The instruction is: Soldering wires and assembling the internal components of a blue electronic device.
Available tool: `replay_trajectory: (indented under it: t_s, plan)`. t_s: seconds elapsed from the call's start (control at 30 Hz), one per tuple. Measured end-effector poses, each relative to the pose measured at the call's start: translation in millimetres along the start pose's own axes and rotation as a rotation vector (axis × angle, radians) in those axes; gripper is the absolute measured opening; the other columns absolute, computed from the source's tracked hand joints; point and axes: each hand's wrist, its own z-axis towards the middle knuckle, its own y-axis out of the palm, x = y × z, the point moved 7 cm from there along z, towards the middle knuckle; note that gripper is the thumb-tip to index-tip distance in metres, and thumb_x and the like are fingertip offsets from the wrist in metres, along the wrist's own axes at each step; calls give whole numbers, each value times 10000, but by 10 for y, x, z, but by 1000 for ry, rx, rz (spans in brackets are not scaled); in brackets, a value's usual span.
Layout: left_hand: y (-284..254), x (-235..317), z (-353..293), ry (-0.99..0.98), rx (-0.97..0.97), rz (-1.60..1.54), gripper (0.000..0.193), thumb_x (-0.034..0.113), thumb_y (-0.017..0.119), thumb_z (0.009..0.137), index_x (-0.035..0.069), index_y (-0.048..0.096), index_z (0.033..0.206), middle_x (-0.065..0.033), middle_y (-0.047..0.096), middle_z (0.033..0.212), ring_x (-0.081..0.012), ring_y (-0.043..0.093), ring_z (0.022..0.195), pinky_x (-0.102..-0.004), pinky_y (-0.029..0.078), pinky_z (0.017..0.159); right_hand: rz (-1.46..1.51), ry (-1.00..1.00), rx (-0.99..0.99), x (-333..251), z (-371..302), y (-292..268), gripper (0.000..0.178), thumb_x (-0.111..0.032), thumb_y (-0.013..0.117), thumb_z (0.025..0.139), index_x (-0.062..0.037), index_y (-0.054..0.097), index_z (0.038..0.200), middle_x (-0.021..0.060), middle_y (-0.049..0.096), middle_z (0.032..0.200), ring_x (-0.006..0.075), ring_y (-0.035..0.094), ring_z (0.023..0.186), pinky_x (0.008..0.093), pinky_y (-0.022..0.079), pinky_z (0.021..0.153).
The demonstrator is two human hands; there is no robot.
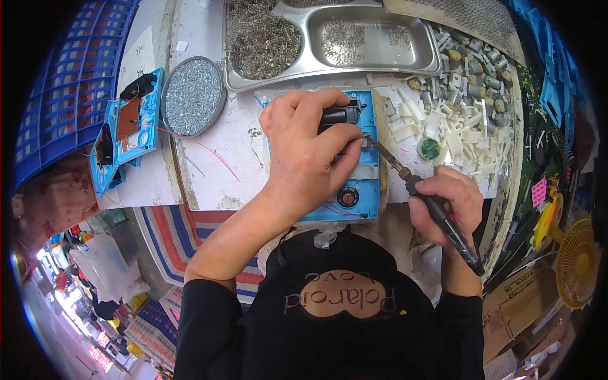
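Note:
In my right hand (453,204) is a soldering iron (434,208) with a dark handle, its fingers closed around the grip. The iron's tip slants up and left to a small metal part (367,140) in a light blue plastic housing (369,120). My left hand (304,149) lies over this housing, thumb and forefinger pinched together close to the tip. What they pinch is hidden. Beside those fingers a black block-shaped part (340,116) sits in the housing. A round black-rimmed piece (348,197) is fitted nearer to me, with thin red wires close by.
A metal tray (304,76) of small springs stands behind the housing. Left are a round dish of screws (193,95) and another blue housing (136,130) with wires. White plastic parts (465,136), small motors (484,79) and a small round green-filled container (429,149) lie right.

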Motion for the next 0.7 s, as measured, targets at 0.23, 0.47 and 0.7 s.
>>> replay_trajectory:
  t_s: [0.23,0.47,0.7]
  plan:
    - [3,-3,-6,-9,-2,2,160,139,790,669,153,742,821,-29,635,1184,-284,520,1089,-472,323,939,-4,-11,21,-4,-32,-54,303,-12,776,727,-5,647,1001,70,666,723,163,507,484,285,383,441]
    - [1,-6,-5,-8,-1,1,170,135,789,662,157,744,824,-29,634,1183,-285,519,1098,-469,323,949,8,52,56,21,-86,-167,301,-31,779,742,-13,637,1008,47,605,661,134,472,472,264,332,434]
    - [1,6,5,-3,-1,2,179,130,793,656,159,738,824,-28,631,1175,-284,526,1079,-466,328,941,80,102,164,114,-223,-187,323,-48,790,759,-23,609,1026,-7,483,583,107,432,459,252,284,433]
